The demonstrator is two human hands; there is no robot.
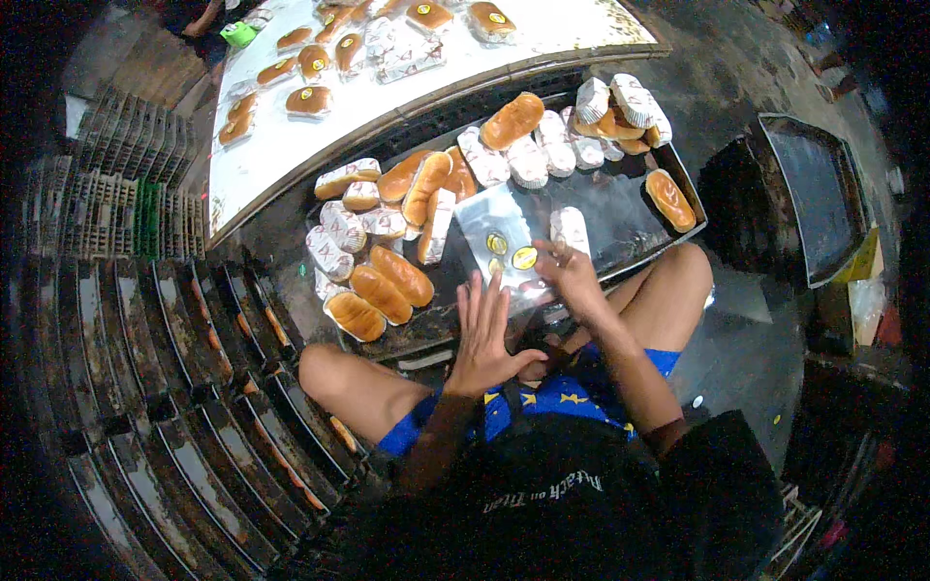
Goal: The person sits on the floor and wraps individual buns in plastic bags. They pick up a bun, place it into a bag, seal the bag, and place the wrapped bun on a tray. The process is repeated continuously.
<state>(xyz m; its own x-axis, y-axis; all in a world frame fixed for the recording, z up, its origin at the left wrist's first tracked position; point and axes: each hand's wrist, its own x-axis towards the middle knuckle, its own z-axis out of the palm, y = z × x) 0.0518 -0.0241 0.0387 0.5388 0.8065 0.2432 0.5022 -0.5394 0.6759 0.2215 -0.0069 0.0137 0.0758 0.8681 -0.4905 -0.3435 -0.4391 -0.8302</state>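
Observation:
A flat clear plastic bag (488, 212) with round yellow labels lies on the dark baking tray (610, 207) before me. My left hand (481, 338) is open at the bag's near edge, fingers stretched and thumb out to the side. Close to a yellow label (524, 258) on the right, the fingers of my right hand (575, 279) are bent at the bag's edge; whether they pinch it cannot be made out. Just beyond that hand lies a bun in a white printed paper wrapper (568, 226). Brown elongated buns (382, 285) rest at the tray's left end.
More buns (511, 120) line the tray's far side, many in paper. Bagged buns (309, 102) lie on a white table (269, 174) beyond. Stacked trays (196, 465) stand left, beside plastic crates (116, 210). Another dark tray (817, 189) is at right. A person's arm (203, 20) shows top left.

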